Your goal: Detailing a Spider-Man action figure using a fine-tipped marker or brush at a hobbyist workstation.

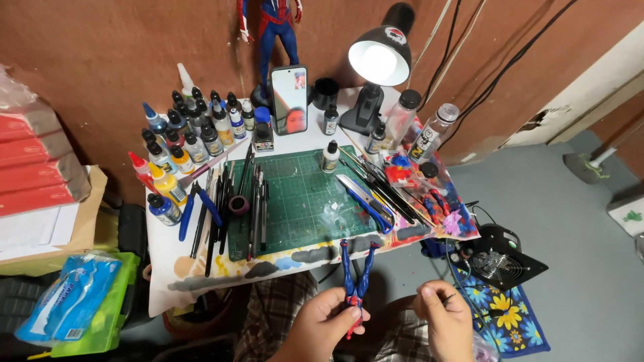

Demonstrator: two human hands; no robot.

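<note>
Nearest us, seen from the head camera, our left hand grips a small blue and red action figure by its torso, fingers closed around it. Its two blue legs point up and away from us, spread in a narrow V, toward the edge of the counter. Our right hand sits just beside the figure, to its right and apart from it, thumb and fingertips pinched together; we cannot tell whether anything is held between them. Both hands hover over our lap in plaid shorts.

Beyond the hands, the paint-stained counter carries a green cutting mat, rows of paint bottles, brushes, blue-handled pliers, a propped phone and a lit black desk lamp.
</note>
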